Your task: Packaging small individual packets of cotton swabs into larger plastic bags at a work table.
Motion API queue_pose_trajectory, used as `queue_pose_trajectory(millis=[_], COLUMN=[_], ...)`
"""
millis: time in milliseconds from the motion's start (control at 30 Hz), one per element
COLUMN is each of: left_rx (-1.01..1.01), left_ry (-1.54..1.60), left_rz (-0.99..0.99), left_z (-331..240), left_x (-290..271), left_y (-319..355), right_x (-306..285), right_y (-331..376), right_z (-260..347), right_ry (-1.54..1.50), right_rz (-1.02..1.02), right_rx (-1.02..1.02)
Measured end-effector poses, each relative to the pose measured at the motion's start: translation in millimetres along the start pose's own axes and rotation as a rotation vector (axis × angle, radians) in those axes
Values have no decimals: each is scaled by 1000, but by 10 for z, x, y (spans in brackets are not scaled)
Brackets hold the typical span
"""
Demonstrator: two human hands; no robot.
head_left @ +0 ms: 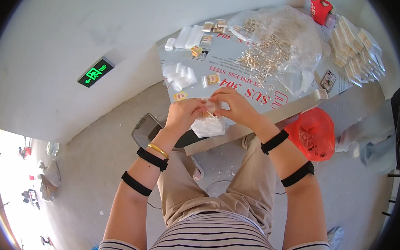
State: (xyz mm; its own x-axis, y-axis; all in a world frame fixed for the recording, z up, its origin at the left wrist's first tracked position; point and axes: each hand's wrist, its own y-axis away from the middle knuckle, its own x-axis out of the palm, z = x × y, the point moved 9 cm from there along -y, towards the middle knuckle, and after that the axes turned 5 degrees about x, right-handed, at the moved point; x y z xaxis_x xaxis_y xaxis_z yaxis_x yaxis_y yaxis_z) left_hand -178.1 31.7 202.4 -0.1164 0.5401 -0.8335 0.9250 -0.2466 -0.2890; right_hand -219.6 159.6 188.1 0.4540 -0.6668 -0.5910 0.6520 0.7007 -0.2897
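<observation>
At the near edge of the table my left hand pinches a small clear plastic bag. From the other side, my right hand has its bent fingers and thumb on the same bag. Cotton swabs seem to show inside it, partly covered by my fingers. Just below the hands lies a pile of clear plastic bags. Beyond them sits a filled packet of swabs, with a yellow label beside my left hand. Loose cotton swabs spill from a large clear bag farther back.
Stacks of empty bags lie at the table's left, and filled packets are heaped at the far right. A phone rests near the right edge. Below hangs a red bag with scraps; a grey bin stands left.
</observation>
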Motion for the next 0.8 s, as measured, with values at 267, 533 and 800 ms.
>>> queue_pose_trajectory(millis=[267, 533, 800], left_rx=[251, 104, -207], left_ry=[-203, -193, 113], left_rz=[-68, 75, -210], left_z=[-138, 26, 531], left_x=[-97, 23, -249], left_y=[-64, -133, -118], right_x=[-71, -32, -341], right_y=[-6, -77, -5], right_z=[-49, -152, -394], right_ry=[-114, -97, -198], right_rz=[-79, -128, -421], right_rx=[15, 38, 195])
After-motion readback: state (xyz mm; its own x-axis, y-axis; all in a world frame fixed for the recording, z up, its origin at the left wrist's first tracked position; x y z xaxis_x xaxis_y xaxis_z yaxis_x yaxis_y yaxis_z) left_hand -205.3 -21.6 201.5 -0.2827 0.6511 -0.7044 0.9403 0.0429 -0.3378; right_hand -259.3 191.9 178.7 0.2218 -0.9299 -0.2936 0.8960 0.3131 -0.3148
